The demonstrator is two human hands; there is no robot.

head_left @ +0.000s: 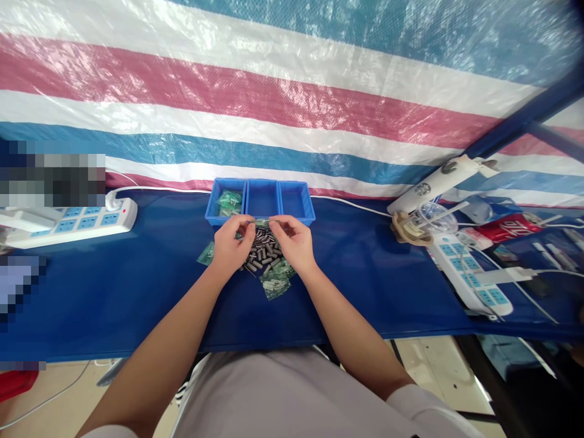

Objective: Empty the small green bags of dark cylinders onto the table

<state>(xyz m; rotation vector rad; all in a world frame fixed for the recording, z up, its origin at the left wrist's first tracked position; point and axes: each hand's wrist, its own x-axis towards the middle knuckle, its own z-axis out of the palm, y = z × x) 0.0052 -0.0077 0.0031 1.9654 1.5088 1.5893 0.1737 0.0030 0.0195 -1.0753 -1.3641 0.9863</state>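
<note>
At the left of the worktop (150, 292) you have a white power strip (123, 216) with plugs in it. To the right of it, at the far side, stands the blue tray (262, 198) with three compartments; its left compartment holds some green packets (229, 202).

Your left hand (233, 243) is just in front of this tray, with its fingers together on the left end of a small greenish packet (261, 223). Below it lies a pile of loose metal pins (264, 249). Your right hand (294, 243) pinches the right end of the same packet, so both hands seem clamped on it. What the packet contains, I cannot tell. On the near side of the pile, filled bags (276, 283) lie against the pins.

I judge that the step in hand is handling this one packet with two hands. The next move calls for a level, gentle pinch at both ends, because the pins are directly beneath.

Farther right are a white tumbler (424, 187), a clear cup (437, 220) and a second power strip (474, 277).
</note>
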